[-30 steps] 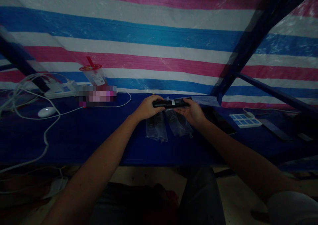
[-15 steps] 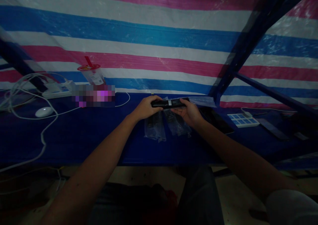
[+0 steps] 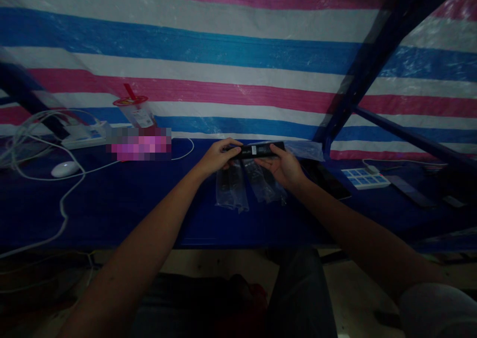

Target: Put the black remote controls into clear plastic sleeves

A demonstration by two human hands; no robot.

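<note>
A slim black bar-shaped device with a small white label (image 3: 253, 150) is held level above the blue table (image 3: 149, 204). My left hand (image 3: 218, 156) grips its left end. Its right end rests in my right hand (image 3: 281, 166), fingers curled around it. Below both hands lie two clear plastic bags (image 3: 246, 189) with dark items inside, flat on the table. A further clear plastic sleeve (image 3: 307, 151) lies just right of the device.
A white mouse (image 3: 64, 168), white cables (image 3: 44, 144) and a power strip (image 3: 84, 136) sit at the left, with a lidded drink cup with red straw (image 3: 136, 110) behind. A dark flat slab (image 3: 328, 179), a white-blue tile block (image 3: 361, 178) and a blue frame post (image 3: 350, 94) stand right.
Both hands and the black device have shifted slightly away from me, toward the striped tarp. My grip on it is unchanged.
</note>
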